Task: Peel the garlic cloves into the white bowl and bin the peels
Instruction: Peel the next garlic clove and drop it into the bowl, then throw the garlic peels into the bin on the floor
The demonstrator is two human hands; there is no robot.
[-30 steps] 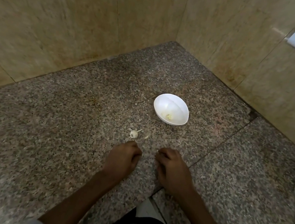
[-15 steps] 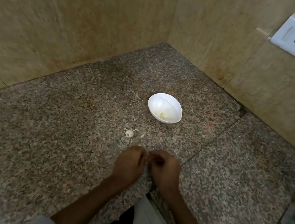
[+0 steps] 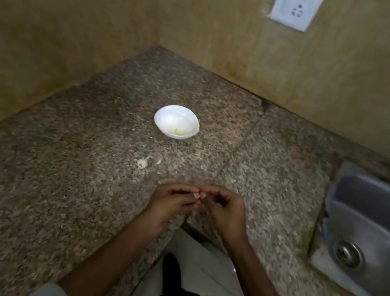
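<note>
Where left hand (image 3: pixel 171 203) fingers (image 3: pixel 184 192) touch right hand (image 3: pixel 226 211) | white bowl (image 3: pixel 168 119) beyond

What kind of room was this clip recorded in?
Most likely a home kitchen. A speckled granite counter runs into a tiled corner, a steel sink is let into it on the right, and a wall socket sits above.

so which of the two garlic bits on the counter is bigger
The rounded clump on the left; the bit right of it is only a thin sliver.
</note>
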